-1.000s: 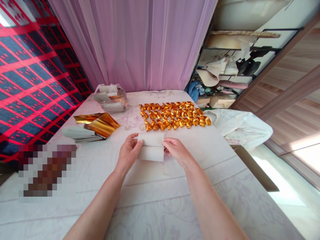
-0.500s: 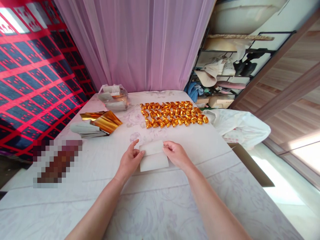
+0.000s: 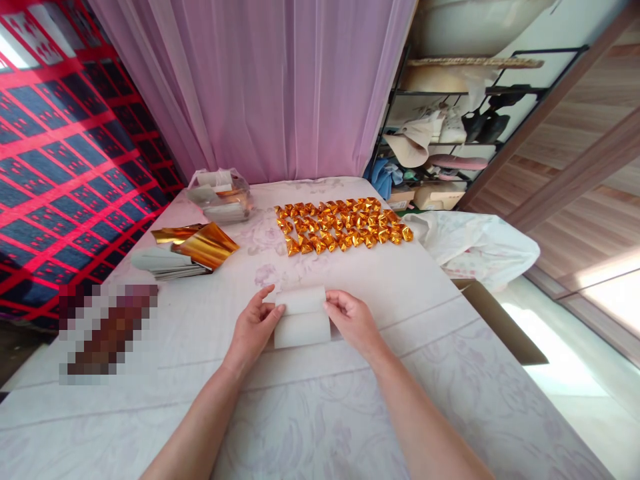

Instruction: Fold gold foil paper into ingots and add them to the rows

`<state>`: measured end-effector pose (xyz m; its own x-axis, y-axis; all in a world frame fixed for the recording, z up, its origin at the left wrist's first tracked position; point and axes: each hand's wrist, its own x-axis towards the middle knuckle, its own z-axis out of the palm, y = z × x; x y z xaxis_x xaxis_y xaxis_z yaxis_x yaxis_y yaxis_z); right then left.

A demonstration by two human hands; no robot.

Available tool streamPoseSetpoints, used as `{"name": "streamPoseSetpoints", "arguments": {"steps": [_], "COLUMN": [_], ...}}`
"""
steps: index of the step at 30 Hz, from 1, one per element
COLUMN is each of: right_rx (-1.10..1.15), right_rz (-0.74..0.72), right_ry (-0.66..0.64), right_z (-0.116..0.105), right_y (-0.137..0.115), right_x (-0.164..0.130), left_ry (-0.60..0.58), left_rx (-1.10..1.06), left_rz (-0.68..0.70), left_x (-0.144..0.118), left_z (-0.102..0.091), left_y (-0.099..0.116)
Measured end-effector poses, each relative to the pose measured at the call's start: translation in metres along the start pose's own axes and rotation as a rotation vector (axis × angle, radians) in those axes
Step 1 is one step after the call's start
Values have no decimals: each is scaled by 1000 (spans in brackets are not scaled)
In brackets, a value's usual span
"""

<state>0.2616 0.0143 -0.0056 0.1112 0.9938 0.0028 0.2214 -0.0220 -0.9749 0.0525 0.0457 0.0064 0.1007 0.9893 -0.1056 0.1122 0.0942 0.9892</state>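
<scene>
A pale sheet of paper [image 3: 303, 330], with a fold line across its middle, is between my hands just above or on the table. My left hand [image 3: 254, 327] pinches its left edge with the thumb; the index finger sticks out past the far corner. On the opposite edge, the thumb and fingers of my right hand [image 3: 353, 317] grip the paper near its upper corner. Beyond the hands, rows of shiny gold folded-paper pieces [image 3: 345, 227] lie on the tablecloth. To the left rests a stack of gold-and-white paper sheets [image 3: 200, 253], partly fanned out.
A clear plastic bag [image 3: 220, 193] of papers sits at the table's far left. A white plastic bag [image 3: 480, 247] and a cardboard box [image 3: 500, 320] stand off the right edge. Behind are a purple curtain [image 3: 260, 87] and a loaded shelf rack [image 3: 460, 143]. A blurred patch covers something at left.
The view has shifted slightly. Both hands keep hold of the paper, whose halves now curve up more on either side of the fold. The gold pieces stay put.
</scene>
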Motion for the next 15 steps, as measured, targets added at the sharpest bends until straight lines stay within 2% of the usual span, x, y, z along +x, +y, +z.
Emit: {"name": "streamPoseSetpoints", "arguments": {"steps": [7, 15], "right_rx": [76, 96], "right_rz": [0, 2], "right_ry": [48, -29], "right_z": [2, 2], "right_y": [-12, -8], "right_x": [-4, -5], "left_ry": [-51, -73], "left_rx": [-46, -82], "left_rz": [-15, 15], "left_x": [-4, -5], "left_z": [-1, -5], "left_y": [2, 1]}}
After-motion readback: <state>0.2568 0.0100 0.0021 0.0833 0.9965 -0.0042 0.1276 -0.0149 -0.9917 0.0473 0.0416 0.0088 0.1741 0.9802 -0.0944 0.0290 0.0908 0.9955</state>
